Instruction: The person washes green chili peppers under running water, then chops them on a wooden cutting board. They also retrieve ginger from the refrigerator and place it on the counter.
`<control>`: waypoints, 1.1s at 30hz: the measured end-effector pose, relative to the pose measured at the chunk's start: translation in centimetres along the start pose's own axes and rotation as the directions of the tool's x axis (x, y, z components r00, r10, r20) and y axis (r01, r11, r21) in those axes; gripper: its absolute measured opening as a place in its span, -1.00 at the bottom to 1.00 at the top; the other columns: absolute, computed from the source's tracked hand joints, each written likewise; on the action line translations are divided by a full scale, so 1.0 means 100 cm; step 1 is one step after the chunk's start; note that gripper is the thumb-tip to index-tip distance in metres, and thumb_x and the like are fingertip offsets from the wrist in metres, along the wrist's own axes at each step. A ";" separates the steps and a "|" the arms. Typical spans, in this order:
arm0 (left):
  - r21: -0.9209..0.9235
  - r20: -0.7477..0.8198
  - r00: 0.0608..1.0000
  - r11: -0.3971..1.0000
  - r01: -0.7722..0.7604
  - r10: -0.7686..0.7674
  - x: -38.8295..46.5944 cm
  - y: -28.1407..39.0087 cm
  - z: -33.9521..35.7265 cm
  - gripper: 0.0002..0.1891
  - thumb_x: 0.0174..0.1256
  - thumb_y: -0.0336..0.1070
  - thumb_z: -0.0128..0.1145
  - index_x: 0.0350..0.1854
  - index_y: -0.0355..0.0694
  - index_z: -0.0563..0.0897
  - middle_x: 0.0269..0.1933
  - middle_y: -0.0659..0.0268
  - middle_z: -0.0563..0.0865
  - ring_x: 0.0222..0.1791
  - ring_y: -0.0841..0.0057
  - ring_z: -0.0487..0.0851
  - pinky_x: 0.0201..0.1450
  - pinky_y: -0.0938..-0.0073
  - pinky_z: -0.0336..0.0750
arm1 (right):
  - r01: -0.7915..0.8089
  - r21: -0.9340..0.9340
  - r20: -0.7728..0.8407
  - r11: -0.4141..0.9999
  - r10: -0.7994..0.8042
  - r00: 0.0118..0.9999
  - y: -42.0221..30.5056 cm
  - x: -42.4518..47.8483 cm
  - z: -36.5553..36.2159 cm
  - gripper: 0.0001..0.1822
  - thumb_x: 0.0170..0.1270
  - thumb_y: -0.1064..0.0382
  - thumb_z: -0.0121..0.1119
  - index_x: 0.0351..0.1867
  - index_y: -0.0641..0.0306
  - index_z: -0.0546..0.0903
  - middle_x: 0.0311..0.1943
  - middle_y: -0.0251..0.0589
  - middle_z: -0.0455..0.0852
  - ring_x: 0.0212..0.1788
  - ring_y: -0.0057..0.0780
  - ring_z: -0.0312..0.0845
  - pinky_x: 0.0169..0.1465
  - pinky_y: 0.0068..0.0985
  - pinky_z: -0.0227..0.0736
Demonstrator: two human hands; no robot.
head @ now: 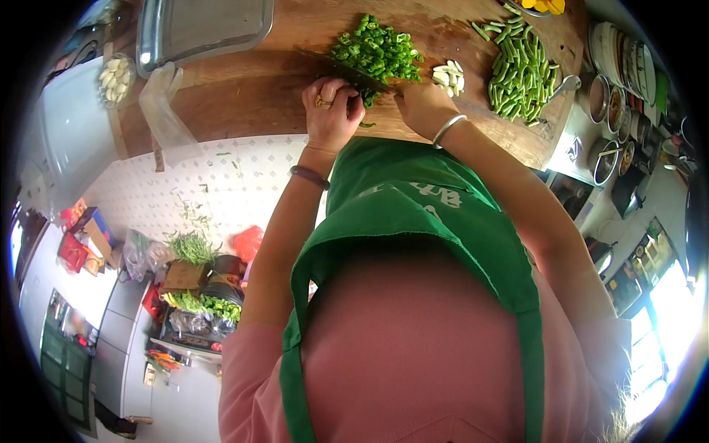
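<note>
My right hand, with a silver bangle at the wrist, is closed around the handle end of a kitchen knife. The dark blade points left across the wooden worktop. Beside the blade my left hand, wearing a ring, has its fingers curled; a little green pepper shows by its fingertips, mostly hidden. Beyond the blade lies a pile of chopped green peppers. Sliced garlic sits to its right, and cut green beans farther right.
A clear rectangular tray stands at the upper left, near a plastic glove and a bowl of garlic cloves. A spoon lies by the beans. Stacked plates and several bowls are at the right.
</note>
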State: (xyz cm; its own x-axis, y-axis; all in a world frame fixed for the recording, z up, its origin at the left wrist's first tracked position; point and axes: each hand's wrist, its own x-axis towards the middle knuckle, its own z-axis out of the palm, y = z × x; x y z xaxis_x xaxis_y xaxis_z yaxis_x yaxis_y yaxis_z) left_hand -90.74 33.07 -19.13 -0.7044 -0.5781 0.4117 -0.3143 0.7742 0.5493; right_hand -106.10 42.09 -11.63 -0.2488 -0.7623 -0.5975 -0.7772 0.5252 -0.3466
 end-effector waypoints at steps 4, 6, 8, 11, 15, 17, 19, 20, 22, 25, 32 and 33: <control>-0.056 -0.027 0.999 0.998 0.029 -0.030 0.000 0.001 -0.002 -0.81 -0.20 -0.35 0.25 -0.49 -0.06 0.52 -0.25 0.38 0.52 -0.15 0.35 0.42 -0.05 0.26 0.25 | 0.036 0.005 -0.046 0.999 -0.036 0.998 0.003 -0.021 -0.015 -0.74 0.20 0.13 -0.06 -0.32 0.27 0.57 -0.54 0.11 0.59 -0.43 0.05 0.53 -0.30 -0.15 0.41; -0.027 -0.022 0.998 0.998 0.058 -0.059 0.002 0.004 -0.013 -0.82 -0.19 -0.33 0.26 -0.48 -0.07 0.53 -0.25 0.39 0.52 -0.15 0.36 0.42 -0.03 0.28 0.23 | 0.031 0.014 -0.111 0.999 -0.029 0.993 0.005 -0.032 -0.020 -0.75 0.19 0.14 -0.03 -0.32 0.24 0.58 -0.56 0.09 0.58 -0.46 0.04 0.52 -0.33 -0.17 0.41; 0.008 -0.024 0.995 0.996 0.094 -0.094 0.011 0.006 -0.017 -0.82 -0.17 -0.30 0.26 -0.45 -0.06 0.55 -0.24 0.41 0.53 -0.14 0.36 0.42 -0.02 0.29 0.21 | -0.032 0.025 -0.189 0.999 0.036 0.981 0.009 -0.039 -0.024 -0.78 0.19 0.15 0.01 -0.32 0.23 0.59 -0.60 0.06 0.57 -0.50 0.00 0.51 -0.38 -0.21 0.41; 0.078 -0.009 0.992 0.989 0.125 -0.125 0.026 0.006 -0.019 -0.81 -0.13 -0.27 0.25 -0.39 -0.03 0.59 -0.22 0.43 0.53 -0.13 0.35 0.41 0.01 0.28 0.18 | -0.026 0.206 -0.276 0.978 0.084 0.957 0.017 -0.046 -0.039 -0.81 0.17 0.18 0.05 -0.36 0.25 0.59 -0.66 0.04 0.54 -0.57 -0.04 0.48 -0.46 -0.28 0.38; 0.209 0.116 0.988 0.975 0.073 -0.099 0.049 0.000 -0.010 -0.78 -0.10 -0.25 0.22 -0.31 0.02 0.63 -0.20 0.44 0.53 -0.09 0.33 0.40 0.02 0.23 0.16 | -0.016 0.242 -0.334 0.970 0.099 0.937 0.016 -0.049 -0.051 -0.80 0.16 0.21 0.09 -0.40 0.33 0.57 -0.70 0.05 0.49 -0.62 -0.05 0.44 -0.50 -0.32 0.33; 0.262 0.169 0.979 0.963 0.068 -0.116 0.053 -0.001 -0.009 -0.77 -0.10 -0.24 0.22 -0.29 0.04 0.64 -0.19 0.44 0.53 -0.07 0.32 0.39 0.02 0.21 0.15 | -0.022 0.272 -0.331 0.962 0.115 0.936 0.017 -0.050 -0.050 -0.79 0.15 0.20 0.11 -0.39 0.35 0.57 -0.70 0.06 0.49 -0.63 -0.06 0.44 -0.52 -0.33 0.32; 0.284 0.201 0.971 0.956 0.072 -0.133 0.056 -0.001 -0.008 -0.76 -0.11 -0.23 0.22 -0.29 0.04 0.63 -0.19 0.44 0.53 -0.06 0.31 0.38 0.02 0.20 0.15 | -0.041 0.291 -0.331 0.956 0.141 0.933 0.016 -0.052 -0.049 -0.78 0.14 0.20 0.12 -0.38 0.35 0.57 -0.69 0.05 0.49 -0.63 -0.06 0.44 -0.52 -0.33 0.32; 0.282 0.197 0.971 0.957 0.074 -0.133 0.057 -0.001 -0.007 -0.76 -0.11 -0.23 0.22 -0.29 0.04 0.63 -0.19 0.43 0.53 -0.06 0.31 0.38 0.02 0.20 0.15 | -0.047 0.294 -0.330 0.955 0.148 0.932 0.017 -0.053 -0.048 -0.78 0.14 0.20 0.12 -0.37 0.35 0.57 -0.69 0.05 0.49 -0.63 -0.06 0.44 -0.52 -0.34 0.32; 0.277 0.187 0.973 0.957 0.080 -0.136 0.058 -0.002 -0.004 -0.76 -0.12 -0.23 0.23 -0.30 0.05 0.63 -0.19 0.43 0.53 -0.06 0.30 0.39 0.01 0.20 0.16 | -0.058 0.300 -0.330 0.952 0.161 0.930 0.020 -0.055 -0.046 -0.78 0.14 0.20 0.13 -0.36 0.35 0.57 -0.69 0.04 0.50 -0.63 -0.07 0.44 -0.52 -0.34 0.32; 0.295 0.186 0.971 0.951 0.092 -0.152 0.062 0.000 -0.001 -0.76 -0.13 -0.22 0.24 -0.32 0.03 0.61 -0.19 0.42 0.53 -0.07 0.29 0.39 -0.02 0.20 0.17 | -0.102 0.297 -0.299 0.949 0.194 0.934 0.024 -0.057 -0.044 -0.78 0.14 0.20 0.13 -0.33 0.35 0.58 -0.69 0.04 0.50 -0.64 -0.09 0.45 -0.53 -0.36 0.33; 0.216 0.081 0.992 0.973 0.078 -0.097 0.067 0.001 0.002 -0.79 -0.18 -0.29 0.27 -0.40 0.01 0.59 -0.28 0.45 0.58 -0.13 0.34 0.45 -0.07 0.27 0.19 | -0.086 0.358 -0.305 0.930 0.203 0.931 0.027 -0.063 -0.046 -0.77 0.14 0.20 0.14 -0.30 0.35 0.57 -0.69 0.04 0.50 -0.64 -0.13 0.45 -0.53 -0.38 0.32; 0.212 0.059 0.994 0.974 0.075 -0.089 0.069 0.004 0.000 -0.80 -0.18 -0.30 0.27 -0.42 0.00 0.59 -0.30 0.46 0.59 -0.15 0.35 0.46 -0.07 0.28 0.19 | -0.089 0.375 -0.302 0.923 0.213 0.929 0.028 -0.064 -0.045 -0.77 0.14 0.20 0.13 -0.30 0.35 0.57 -0.69 0.04 0.50 -0.65 -0.13 0.45 -0.53 -0.38 0.32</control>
State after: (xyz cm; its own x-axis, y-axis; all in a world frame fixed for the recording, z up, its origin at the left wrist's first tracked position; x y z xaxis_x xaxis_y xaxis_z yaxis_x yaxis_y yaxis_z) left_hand -95.66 29.36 -16.07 -0.7099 -0.6285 0.3179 -0.4938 0.7660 0.4116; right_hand -109.29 46.72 -5.54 -0.5710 -0.7108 -0.4107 -0.4779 0.6946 -0.5378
